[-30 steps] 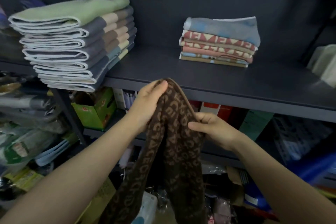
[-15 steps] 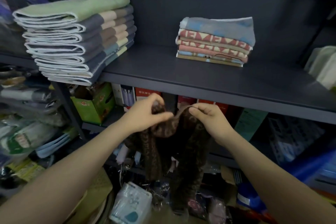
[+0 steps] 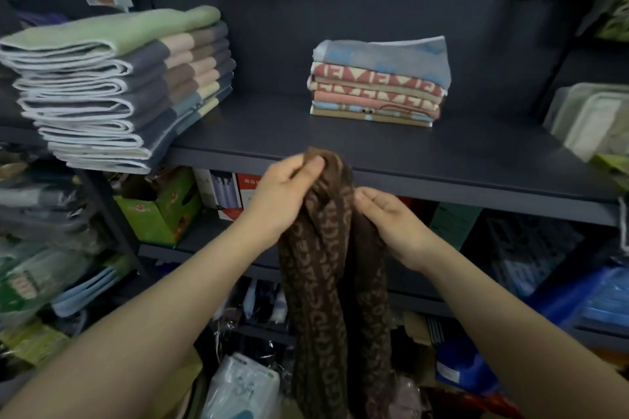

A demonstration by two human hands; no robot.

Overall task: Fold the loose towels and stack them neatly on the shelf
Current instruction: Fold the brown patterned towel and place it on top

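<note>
both hands hold a brown towel (image 3: pixel 332 265) up in front of the shelf (image 3: pixel 425 160) edge. left hand (image 3: pixel 284 196) pinches the bunched top of the towel, thumb pressed against curled fingers, right at the shelf lip. right hand (image 3: pixel 391 224) is lower and to the right, fingers curled on the towel's side edge, thumb pointing toward the cloth; exact fingertip contact hidden by the fabric. towel is dark brown with lighter tan lettering, hangs down in long loose folds between the forearms, bottom end runs out of view among bagged goods below. not folded, not on the shelf.

on the shelf: small stack (image 3: pixel 379 85) of folded towels at centre back, pink/cream patterned ones with a grey-blue one on top. tall stack (image 3: pixel 115 85) of folded grey towels with coloured stripes at left, green one on top, overhanging the front edge. pale packaged items (image 3: pixel 589 119) at far right. green box (image 3: pixel 163 207) on the lower shelf at left. plastic-bagged goods along the top.
</note>
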